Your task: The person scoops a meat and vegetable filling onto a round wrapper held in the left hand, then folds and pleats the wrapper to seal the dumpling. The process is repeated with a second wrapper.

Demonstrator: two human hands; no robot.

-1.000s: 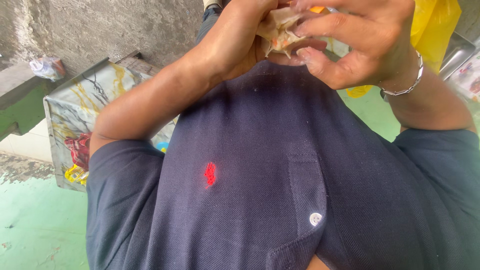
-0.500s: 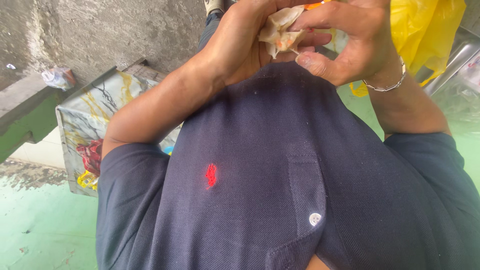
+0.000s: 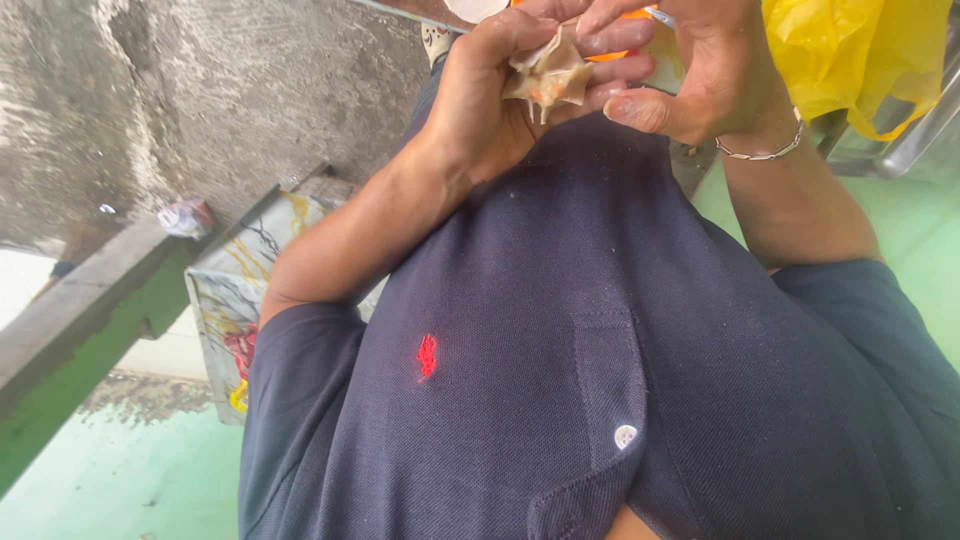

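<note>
- Rough grey concrete wall fills the background up and to the left of the navy polo shirt, with a pale green floor below it.
- Far left of the shirt, a concrete ledge slants across, and a small crumpled scrap lies on it.
- Just left of the shirt's sleeve stands a box painted with yellow, red and black strokes; the forearm hides part of it.
- On the shirt itself sit a small red embroidered mark and, further right near the collar, a white button.
- Above the shirt's hem, the left hand is curled, its fingers closed on the left side of a dumpling.
- The dumpling, a pale, crumpled wrapper with orange flecks inside, sits between both hands, held in the air over the shirt.
- The right hand meets it from the right, fingers bent around it and pressing on the wrapper; something orange shows behind these fingers, too hidden to tell.
- A thin silver bracelet circles the right wrist, above the shirt's right shoulder.
- Right of the shirt, beyond the wrist, hangs a yellow plastic bag, with a metal edge just beneath it.
</note>
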